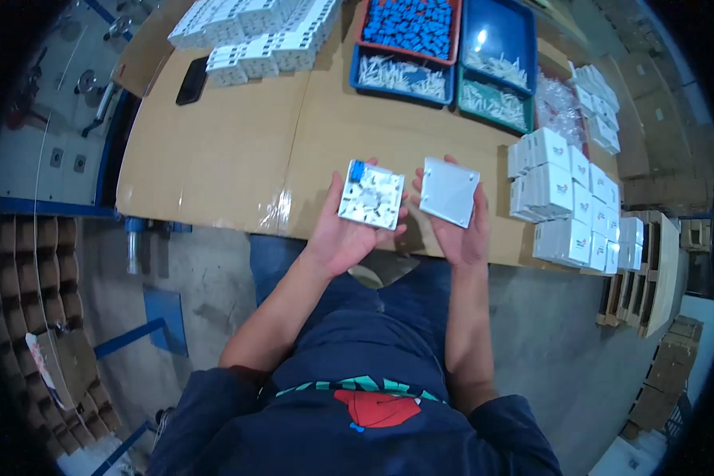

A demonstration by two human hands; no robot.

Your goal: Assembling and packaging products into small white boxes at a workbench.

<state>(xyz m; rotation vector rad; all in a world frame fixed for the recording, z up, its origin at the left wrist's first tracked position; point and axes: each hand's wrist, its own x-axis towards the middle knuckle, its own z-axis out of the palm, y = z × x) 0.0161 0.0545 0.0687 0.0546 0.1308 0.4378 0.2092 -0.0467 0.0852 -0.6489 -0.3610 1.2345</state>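
Note:
My left hand point(345, 238) is closed round the edges of a square white plastic box base point(370, 197), its inner side facing up. Small raised parts fill the base, and a blue block point(358, 170) sits in its far left corner. In my right hand point(466, 238) is a flat, smooth white square cover point(448, 191), gripped by its edges. The two pieces are held side by side, apart from each other, above the near edge of the cardboard-covered table point(246, 143).
Blue parts fill a red tray point(365, 40). White sticks lie in a blue tray point(355, 79) and a green tray point(529, 119). White boxes point(563, 190) are stacked at right, more white units point(270, 47) far left, beside a black phone point(192, 81). Pallets point(650, 278) stand right.

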